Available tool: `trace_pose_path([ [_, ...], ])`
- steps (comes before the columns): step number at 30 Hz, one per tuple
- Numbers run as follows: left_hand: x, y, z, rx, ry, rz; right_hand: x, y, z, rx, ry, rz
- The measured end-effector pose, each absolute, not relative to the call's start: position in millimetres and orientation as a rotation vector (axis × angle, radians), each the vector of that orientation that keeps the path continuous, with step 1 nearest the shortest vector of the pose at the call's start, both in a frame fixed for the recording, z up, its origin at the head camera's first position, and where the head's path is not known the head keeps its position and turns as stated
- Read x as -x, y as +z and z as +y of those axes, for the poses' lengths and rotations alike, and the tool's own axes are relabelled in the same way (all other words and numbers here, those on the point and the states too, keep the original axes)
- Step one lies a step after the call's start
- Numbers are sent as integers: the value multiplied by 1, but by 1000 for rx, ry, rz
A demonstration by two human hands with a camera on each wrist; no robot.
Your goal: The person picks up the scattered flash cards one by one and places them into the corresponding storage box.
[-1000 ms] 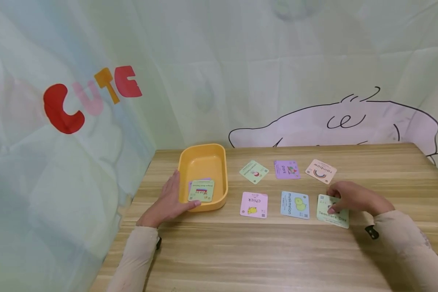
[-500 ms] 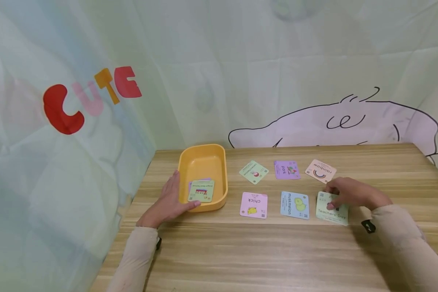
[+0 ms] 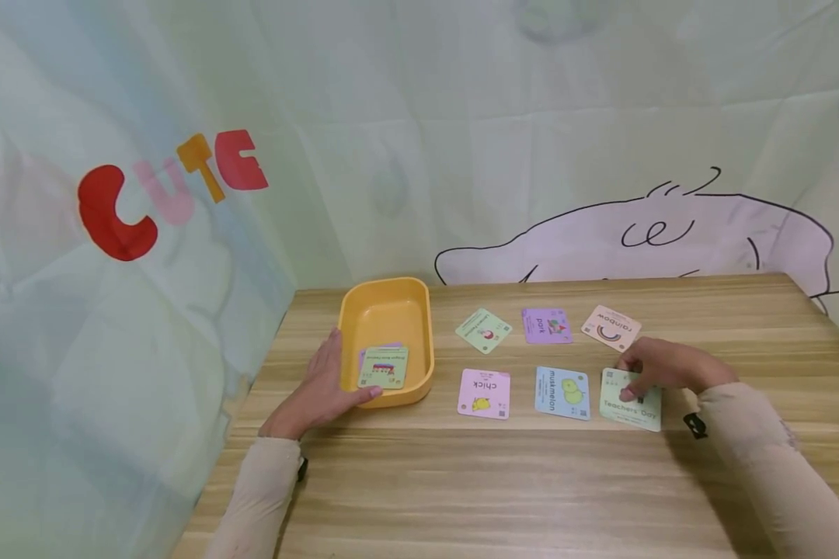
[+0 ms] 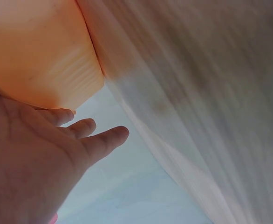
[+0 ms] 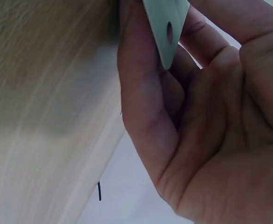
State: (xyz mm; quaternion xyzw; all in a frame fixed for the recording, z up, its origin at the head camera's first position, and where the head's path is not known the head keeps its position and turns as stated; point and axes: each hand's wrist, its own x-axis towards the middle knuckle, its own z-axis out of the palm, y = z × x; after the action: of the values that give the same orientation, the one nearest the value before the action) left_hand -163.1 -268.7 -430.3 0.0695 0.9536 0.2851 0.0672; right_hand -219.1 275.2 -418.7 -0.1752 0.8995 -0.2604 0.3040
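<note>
Head view: the right hand (image 3: 677,366) pinches the Teachers' Day card (image 3: 631,411), a pale green square with rounded corners and dark lettering, at its fingertips. Just left of that hand lies 1 blue muskmelon card (image 3: 562,393). The left hand (image 3: 320,387) rests against the yellow tray (image 3: 430,334).

Left wrist view: its fingers extend straight.

Right wrist view: 1 hole pierces the card's corner, between curled fingers.

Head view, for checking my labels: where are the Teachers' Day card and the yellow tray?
Teachers' Day card (image 3: 629,410): head view, on its lettering.
Yellow tray (image 3: 394,326): head view, bare inner floor.
</note>
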Motion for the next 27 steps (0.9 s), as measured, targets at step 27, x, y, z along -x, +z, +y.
trace_pose_path([
  [27,163,-431,-270,-206,868,2870,218,-417,271,399,-641,2411],
])
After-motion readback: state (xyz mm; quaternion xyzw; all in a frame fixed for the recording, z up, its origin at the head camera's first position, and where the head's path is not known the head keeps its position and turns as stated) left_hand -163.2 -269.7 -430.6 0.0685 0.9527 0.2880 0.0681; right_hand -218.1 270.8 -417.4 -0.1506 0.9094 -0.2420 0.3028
